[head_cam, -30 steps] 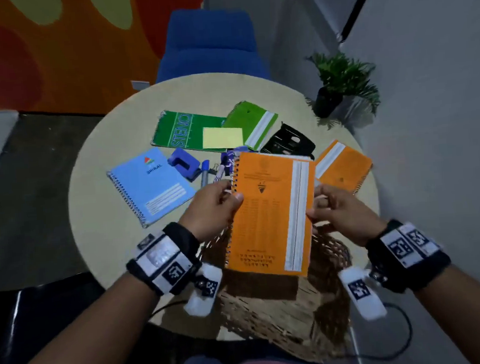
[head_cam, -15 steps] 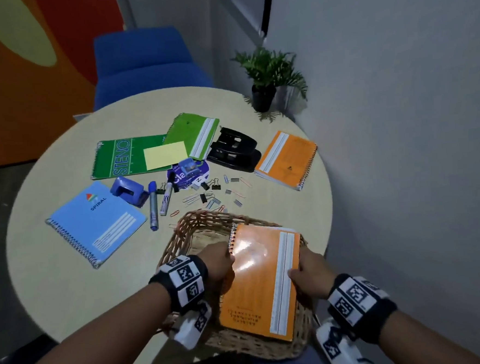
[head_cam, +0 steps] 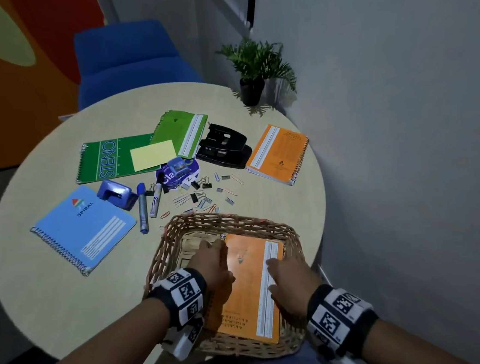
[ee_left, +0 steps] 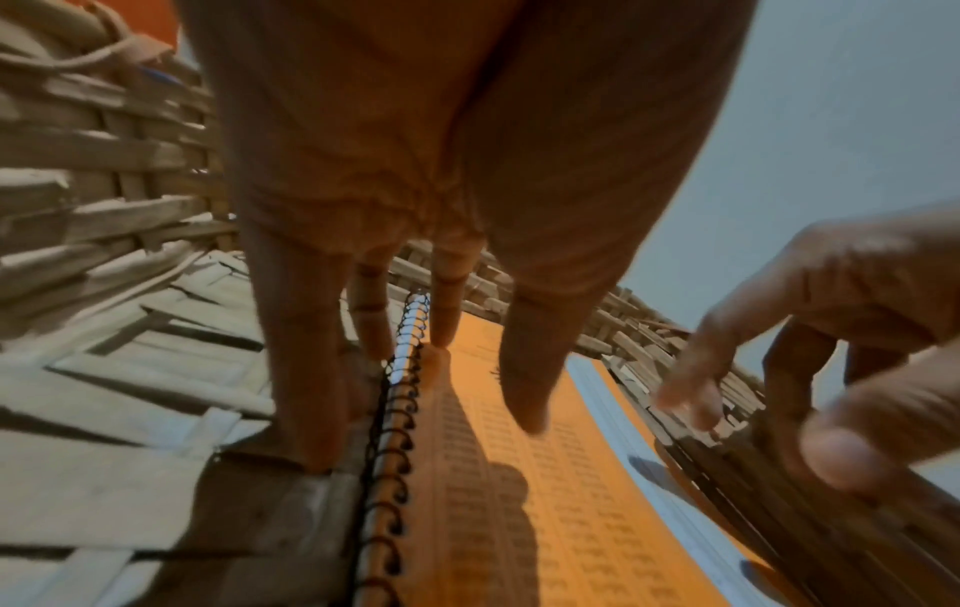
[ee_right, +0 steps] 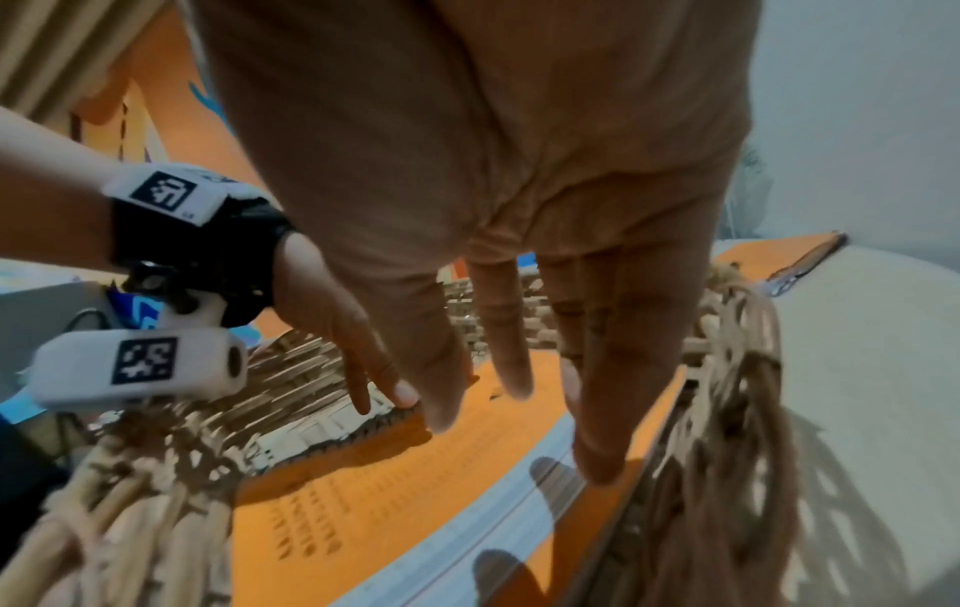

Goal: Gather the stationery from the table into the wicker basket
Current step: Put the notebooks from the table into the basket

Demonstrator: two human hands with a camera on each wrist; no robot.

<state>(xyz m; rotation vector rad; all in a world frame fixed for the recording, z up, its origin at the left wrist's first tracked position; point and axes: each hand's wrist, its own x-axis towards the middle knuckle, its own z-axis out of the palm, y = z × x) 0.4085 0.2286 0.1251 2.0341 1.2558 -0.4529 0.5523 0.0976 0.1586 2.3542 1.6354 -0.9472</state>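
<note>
Stationery-wise, the orange spiral notebook (head_cam: 251,283) is the piece in play, and it's lying in the wicker basket (head_cam: 230,221), toward the right side, with its near end seemingly propped on the basket's front wall. Left hand (head_cam: 212,264) has straight fingers, some on the coil edge (ee_left: 397,410) and some on the woven bottom beside it; the right hand (head_cam: 289,280) hovers flat over the white stripe by the right wall. So neither grip is pinching anything, both are loose and open.

If I were doing this bit, I'd just press the cover down so it sits flat and low, and slide it against one wall to leave room, since plenty more has to fit. Watch the coil doesn't snag the weave.

Everything else is out on the tabletop (head_cam: 42,295), well apart from both hands: blue spiral notebook (head_cam: 84,228), green steno pad (head_cam: 109,159), second orange notebook (head_cam: 278,153), hole punch (head_cam: 223,149), markers (head_cam: 142,207), and loose paper clips (head_cam: 203,197) just past the far rim.
</note>
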